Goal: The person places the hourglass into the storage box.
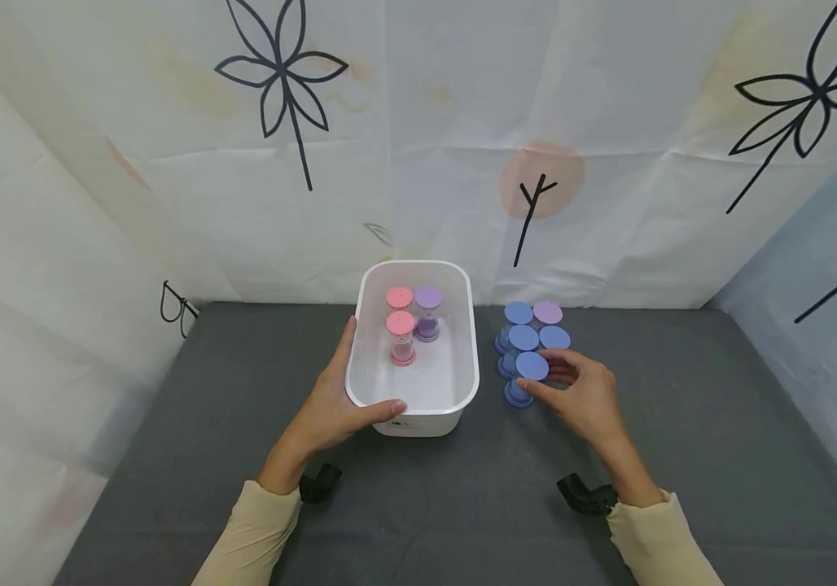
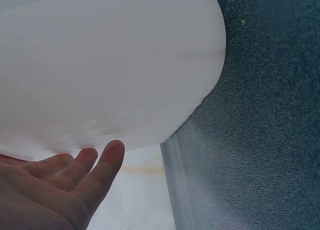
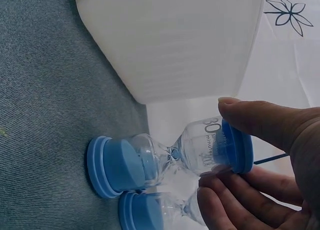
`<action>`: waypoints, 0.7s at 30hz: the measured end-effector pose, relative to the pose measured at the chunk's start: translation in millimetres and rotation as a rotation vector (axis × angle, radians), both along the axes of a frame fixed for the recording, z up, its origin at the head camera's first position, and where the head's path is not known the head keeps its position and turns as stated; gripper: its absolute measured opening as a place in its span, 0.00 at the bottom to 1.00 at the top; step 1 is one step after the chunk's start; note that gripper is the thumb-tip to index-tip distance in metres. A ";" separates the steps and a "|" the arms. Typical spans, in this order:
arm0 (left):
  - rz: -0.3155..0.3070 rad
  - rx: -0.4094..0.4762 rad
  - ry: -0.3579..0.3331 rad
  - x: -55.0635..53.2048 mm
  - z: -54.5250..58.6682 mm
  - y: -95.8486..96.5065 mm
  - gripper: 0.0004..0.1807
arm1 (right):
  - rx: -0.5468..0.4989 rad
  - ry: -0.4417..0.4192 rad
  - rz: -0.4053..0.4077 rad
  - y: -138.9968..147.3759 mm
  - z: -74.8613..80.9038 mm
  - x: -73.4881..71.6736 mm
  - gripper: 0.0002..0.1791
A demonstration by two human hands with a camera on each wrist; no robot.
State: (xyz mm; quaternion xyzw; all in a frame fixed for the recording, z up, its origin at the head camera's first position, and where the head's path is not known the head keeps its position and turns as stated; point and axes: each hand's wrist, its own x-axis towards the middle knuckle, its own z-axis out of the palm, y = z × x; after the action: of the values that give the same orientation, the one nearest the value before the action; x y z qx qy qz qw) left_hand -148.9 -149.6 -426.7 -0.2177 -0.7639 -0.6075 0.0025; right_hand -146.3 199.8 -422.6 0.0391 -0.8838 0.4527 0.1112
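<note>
My left hand (image 1: 334, 407) holds the near left corner of a white bin (image 1: 418, 423), thumb over the front rim and fingers along its side. In the left wrist view those fingers (image 2: 102, 177) lie against the bin's outer wall. Inside the bin stand two pink hourglasses (image 1: 400, 324) and a purple hourglass (image 1: 428, 299). With thumb and fingertips, my right hand (image 1: 585, 395) pinches the top cap of the nearest blue hourglass (image 1: 532, 365). That hourglass is upright, blue sand in its lower bulb, and "30" and "minutes" show on its glass in the right wrist view.
Right of the bin, several other blue hourglasses (image 1: 523, 338) stand close together, with a light purple hourglass (image 1: 547, 312) at the back. Everything is on a dark grey tabletop (image 1: 455, 513). A white printed cloth (image 1: 448, 203) hangs behind it and at both sides.
</note>
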 end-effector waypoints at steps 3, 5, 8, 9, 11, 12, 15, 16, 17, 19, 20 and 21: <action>-0.006 0.004 0.001 0.1 0.3 0.0 0.70 | -0.003 0.010 0.003 0.5 2.9 2.8 0.29; -0.007 0.004 0.001 0.1 0.3 0.1 0.70 | -0.005 0.030 0.008 0.9 6.2 5.4 0.28; -0.001 0.001 -0.001 -0.5 -1.0 -0.2 0.71 | 0.000 0.082 0.020 1.5 13.4 9.0 0.28; 0.001 0.001 -0.001 -0.8 -1.5 -0.3 0.71 | 0.001 0.101 0.026 1.6 16.3 10.2 0.27; 0.004 0.001 -0.005 -1.1 -2.3 -0.7 0.71 | -0.006 0.131 0.039 1.6 24.1 12.8 0.27; 0.005 0.001 -0.008 -1.1 -2.5 -0.9 0.71 | -0.011 0.146 0.050 1.5 28.5 14.0 0.27; 0.007 0.001 -0.010 -1.2 -2.9 -0.9 0.71 | -0.039 0.184 0.084 0.3 43.2 17.9 0.27; 0.009 -0.001 -0.010 -1.2 -2.9 -0.9 0.71 | -0.051 0.195 0.095 -0.3 48.3 18.9 0.26; 0.010 -0.003 -0.010 -1.1 -2.9 -0.9 0.71 | -0.061 0.205 0.105 -1.1 53.5 19.7 0.26; 0.014 -0.005 -0.008 -1.1 -3.0 -0.7 0.72 | -0.079 0.224 0.124 -2.4 64.0 20.9 0.26; 0.015 -0.005 -0.008 -1.0 -2.8 -0.6 0.72 | -0.089 0.233 0.134 -3.0 69.2 21.1 0.26; 0.015 -0.005 -0.009 -0.9 -2.8 -0.7 0.72 | -0.098 0.243 0.144 -3.7 74.5 21.2 0.26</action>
State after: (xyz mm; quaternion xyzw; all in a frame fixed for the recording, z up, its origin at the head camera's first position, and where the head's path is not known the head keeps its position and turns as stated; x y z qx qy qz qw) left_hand -149.9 -150.3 -429.4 -0.2091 -0.7671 -0.6065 0.0033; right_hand -125.1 196.1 -348.1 0.1513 -0.8357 0.4939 0.1867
